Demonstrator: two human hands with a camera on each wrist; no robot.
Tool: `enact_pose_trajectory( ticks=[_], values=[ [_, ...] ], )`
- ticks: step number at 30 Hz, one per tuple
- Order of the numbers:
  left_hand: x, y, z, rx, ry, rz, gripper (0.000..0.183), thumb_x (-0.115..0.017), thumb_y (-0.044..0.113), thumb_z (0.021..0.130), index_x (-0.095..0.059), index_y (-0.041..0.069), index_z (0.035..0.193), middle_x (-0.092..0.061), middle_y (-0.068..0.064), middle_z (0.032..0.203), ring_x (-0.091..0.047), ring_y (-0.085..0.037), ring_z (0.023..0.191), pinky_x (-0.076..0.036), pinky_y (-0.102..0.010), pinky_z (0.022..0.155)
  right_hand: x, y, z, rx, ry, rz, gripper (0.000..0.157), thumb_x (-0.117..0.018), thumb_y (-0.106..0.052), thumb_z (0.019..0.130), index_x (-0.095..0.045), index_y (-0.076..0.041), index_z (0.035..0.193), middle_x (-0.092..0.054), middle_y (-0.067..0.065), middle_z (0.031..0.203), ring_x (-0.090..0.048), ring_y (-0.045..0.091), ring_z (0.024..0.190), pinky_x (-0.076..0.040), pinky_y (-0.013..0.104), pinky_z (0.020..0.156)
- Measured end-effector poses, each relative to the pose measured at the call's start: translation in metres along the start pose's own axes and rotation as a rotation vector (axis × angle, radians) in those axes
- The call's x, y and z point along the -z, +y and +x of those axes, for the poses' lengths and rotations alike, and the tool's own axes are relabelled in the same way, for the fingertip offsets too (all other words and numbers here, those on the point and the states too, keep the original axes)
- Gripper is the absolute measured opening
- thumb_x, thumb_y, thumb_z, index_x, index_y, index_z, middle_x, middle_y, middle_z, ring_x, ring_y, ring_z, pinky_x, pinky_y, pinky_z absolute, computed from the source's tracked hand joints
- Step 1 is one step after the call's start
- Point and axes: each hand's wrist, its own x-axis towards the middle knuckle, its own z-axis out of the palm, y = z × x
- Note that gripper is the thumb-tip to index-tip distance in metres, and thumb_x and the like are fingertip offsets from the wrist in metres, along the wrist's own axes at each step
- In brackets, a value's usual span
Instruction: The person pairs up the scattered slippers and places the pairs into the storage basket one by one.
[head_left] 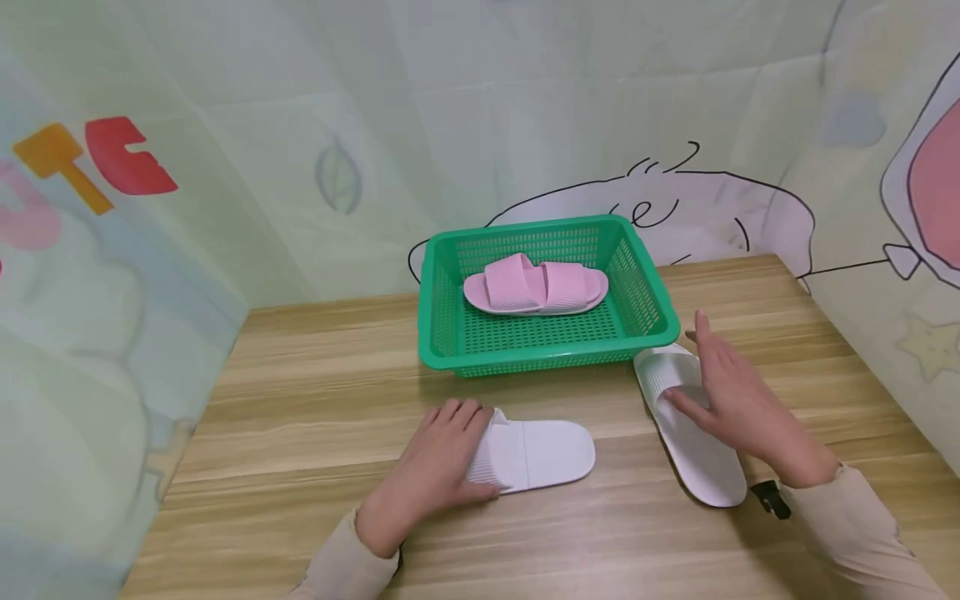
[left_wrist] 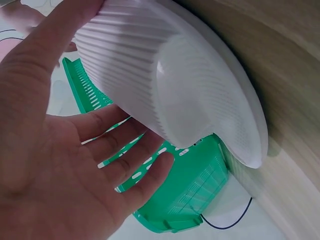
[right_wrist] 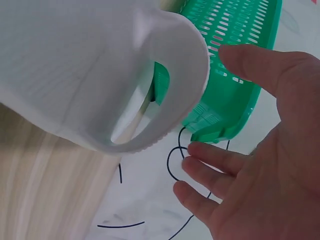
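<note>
Nearest were a person's two beige sleeves (head_left: 847, 517) over a wood-grain worktop (head_left: 525, 550). The left hand (head_left: 438, 462) lay around the strap end of one white slipper (head_left: 555, 454), its fingers spread and thumb apart; whether they pressed it, one cannot tell. The right hand (head_left: 738, 396) hovered over a second white slipper (head_left: 701, 462), fingers extended, thumb wide, holding nothing. That slipper slanted, strap end at the near right corner of a green basket (head_left: 547, 356). Inside lay pink slippers (head_left: 510, 283). Behind hung a cartoon-printed backdrop (head_left: 262, 167).
</note>
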Motion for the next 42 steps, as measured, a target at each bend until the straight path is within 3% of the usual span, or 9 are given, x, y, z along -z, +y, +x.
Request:
enact_pose_trajectory(
  ticks=[4, 7, 9, 15, 29, 42],
  values=[
    [-0.001, 0.001, -0.001, -0.001, 0.002, -0.002, 0.095, -0.095, 0.057, 0.069, -0.060, 0.001, 0.137, -0.063, -0.011, 0.126, -0.056, -0.030, 0.118, -0.050, -0.050, 0.105, 0.000, 0.000, 0.000, -0.011, -0.068, -0.045, 0.090, -0.077, -0.028, 0.097, -0.027, 0.012, 0.161, -0.044, 0.039, 0.154, -0.042, 0.058, 0.140, -0.036, 0.072, 0.113],
    [-0.001, 0.001, -0.001, -0.005, 0.011, -0.002, 0.094, -0.095, 0.057, 0.069, -0.061, 0.002, 0.137, -0.063, -0.010, 0.125, -0.057, -0.029, 0.118, -0.050, -0.050, 0.104, 0.000, -0.001, 0.000, 0.003, -0.095, -0.079, 0.067, -0.075, -0.029, 0.099, -0.051, 0.009, 0.149, -0.051, 0.035, 0.149, -0.048, 0.056, 0.136, -0.039, 0.071, 0.112],
    [-0.001, 0.001, -0.001, -0.007, 0.016, -0.001, 0.093, -0.094, 0.057, 0.068, -0.061, 0.002, 0.136, -0.063, -0.009, 0.124, -0.057, -0.029, 0.117, -0.050, -0.049, 0.104, 0.000, -0.002, 0.000, -0.003, -0.112, -0.083, 0.058, -0.074, -0.028, 0.100, -0.058, 0.007, 0.144, -0.053, 0.034, 0.148, -0.050, 0.056, 0.135, -0.040, 0.071, 0.111],
    [-0.001, 0.001, 0.000, -0.008, 0.024, -0.001, 0.093, -0.095, 0.057, 0.068, -0.062, 0.003, 0.136, -0.063, -0.008, 0.123, -0.057, -0.028, 0.117, -0.050, -0.049, 0.103, -0.003, -0.003, 0.002, -0.029, -0.143, -0.076, 0.053, -0.070, -0.027, 0.103, -0.061, 0.007, 0.142, -0.056, 0.035, 0.146, -0.054, 0.057, 0.133, -0.045, 0.071, 0.107],
    [0.001, 0.002, -0.003, 0.008, 0.030, -0.002, 0.094, -0.097, 0.053, 0.066, -0.062, 0.001, 0.135, -0.065, -0.010, 0.123, -0.058, -0.030, 0.117, -0.050, -0.051, 0.103, -0.013, -0.009, 0.004, 0.027, -0.058, -0.045, 0.043, -0.071, -0.014, 0.100, -0.064, 0.011, 0.134, -0.063, 0.033, 0.136, -0.060, 0.053, 0.126, -0.049, 0.066, 0.105],
    [0.001, 0.008, 0.001, 0.019, 0.027, 0.021, 0.094, -0.098, 0.049, 0.065, -0.062, -0.002, 0.135, -0.066, -0.012, 0.124, -0.060, -0.031, 0.118, -0.050, -0.051, 0.103, -0.015, -0.009, 0.004, -0.024, -0.071, -0.064, 0.043, -0.070, -0.019, 0.101, -0.065, 0.010, 0.133, -0.064, 0.032, 0.133, -0.059, 0.054, 0.125, -0.047, 0.068, 0.105]
  ],
)
